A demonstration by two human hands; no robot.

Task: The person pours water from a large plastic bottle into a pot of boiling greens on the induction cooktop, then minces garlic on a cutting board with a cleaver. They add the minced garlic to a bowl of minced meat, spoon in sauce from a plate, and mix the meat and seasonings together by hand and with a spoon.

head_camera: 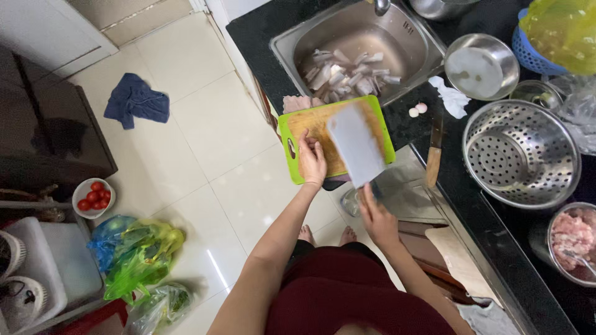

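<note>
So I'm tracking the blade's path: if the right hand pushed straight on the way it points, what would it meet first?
Likely the cutting board: the right hand aims its cleaver up over it, toward the sink. The blade's height above the board is unclear.

Person seen from above. Garment: dark maroon, plain fabric, covering torso and lap, no print or pattern discernible. Both arms bare from the shoulder down; no sleeves in view. Left hand (311, 162) and right hand (376, 216): no gloves, rings, watch or bracelets discernible. Feet bare on the floor tiles; no footwear.
</note>
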